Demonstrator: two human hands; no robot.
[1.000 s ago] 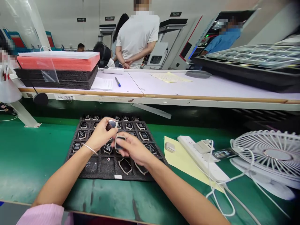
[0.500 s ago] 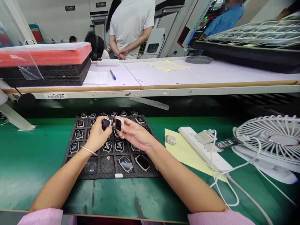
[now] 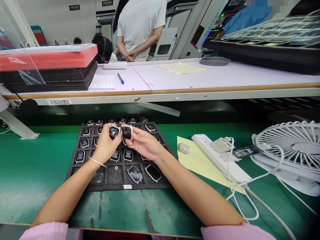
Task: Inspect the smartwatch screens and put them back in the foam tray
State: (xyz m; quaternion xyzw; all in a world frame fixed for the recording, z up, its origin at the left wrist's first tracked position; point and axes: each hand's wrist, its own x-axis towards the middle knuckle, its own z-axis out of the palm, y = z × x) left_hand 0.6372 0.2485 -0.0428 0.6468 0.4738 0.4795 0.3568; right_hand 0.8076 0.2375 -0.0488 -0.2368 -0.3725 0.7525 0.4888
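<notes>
Over a black foam tray (image 3: 117, 181) on the green bench, my left hand (image 3: 106, 146) pinches a small watch body (image 3: 114, 132) with a lit screen. My right hand (image 3: 145, 145) pinches a second watch body (image 3: 126, 132) with a dark screen, held right beside the first. Both are raised above the tray's middle rows. The tray's pockets hold several more watch bodies (image 3: 128, 155), and two larger ones (image 3: 153, 172) lie in its front row.
A yellow sheet (image 3: 200, 163) carrying a small grey piece (image 3: 183, 148) lies right of the tray, then a white power strip (image 3: 220, 158) with cables and a white fan (image 3: 290, 150). Behind runs a raised white shelf (image 3: 200, 83) with foam stacks (image 3: 50, 71); people stand beyond.
My right hand lifted its watch body up from the tray to beside the one in my left hand. Both were turned so their screens face me. The view tilted down a little.
</notes>
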